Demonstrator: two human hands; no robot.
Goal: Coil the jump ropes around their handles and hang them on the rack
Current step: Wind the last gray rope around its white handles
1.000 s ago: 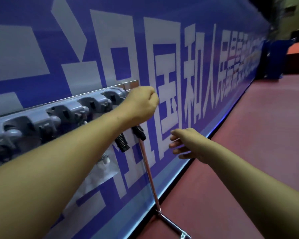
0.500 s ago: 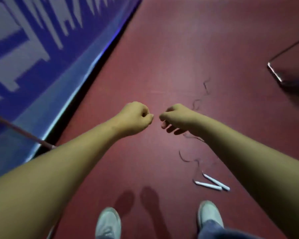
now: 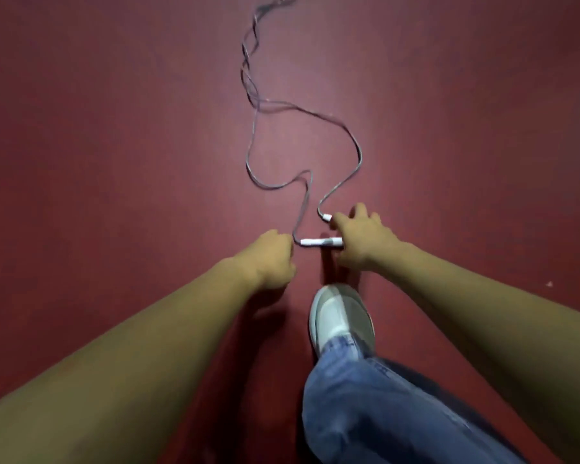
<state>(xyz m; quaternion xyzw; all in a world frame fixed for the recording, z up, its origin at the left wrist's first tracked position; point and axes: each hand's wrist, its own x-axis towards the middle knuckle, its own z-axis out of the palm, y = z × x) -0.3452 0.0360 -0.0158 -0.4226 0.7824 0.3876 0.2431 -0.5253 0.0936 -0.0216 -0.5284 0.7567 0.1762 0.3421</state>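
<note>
Head view: the rope (image 3: 349,139) lies loose on the red floor (image 3: 114,128), its two white handles (image 3: 320,242) close together. The right hand (image 3: 362,239) spreads its fingers over their ends, touching but not yet closed. The left hand (image 3: 272,259) is curled beside them; I cannot tell whether it pinches rope. This looks like the pick-up step. Next, the right hand should grip both handles together and lift.

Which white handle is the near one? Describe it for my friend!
On the red floor, ahead of the grey shoe, a white handle lies sideways between the left hand and the right hand. The other handle, farther away, is mostly hidden by that hand; this one shows nearly whole.
</note>
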